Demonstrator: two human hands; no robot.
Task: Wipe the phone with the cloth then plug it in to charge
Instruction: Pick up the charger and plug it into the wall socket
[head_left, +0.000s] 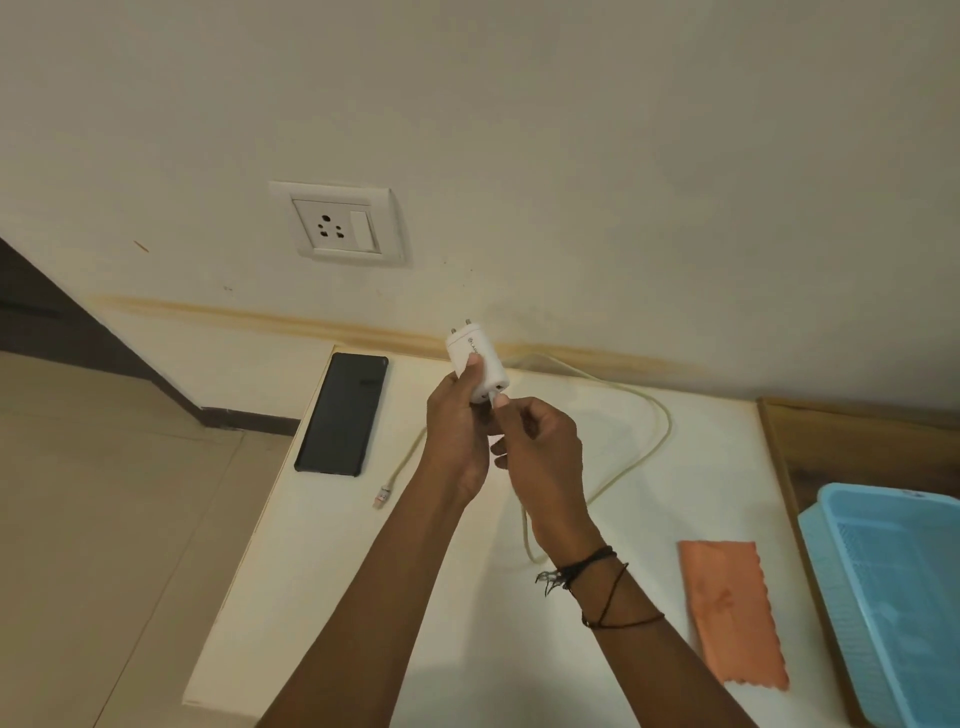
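Observation:
A black phone (343, 413) lies flat near the left edge of the white table (415, 597). My left hand (457, 436) holds a white charger adapter (475, 366) above the table, its two pins pointing up toward the wall. My right hand (540, 447) pinches the cable's plug at the adapter's underside. The pale cable (652, 441) loops over the table behind my hands, and its free connector (382, 496) rests beside the phone. An orange cloth (732, 608) lies flat at the right.
A white wall socket with a switch (337, 223) sits on the wall above the phone. A blue plastic basket (893, 597) stands at the far right on a wooden surface. Tiled floor lies left of the table.

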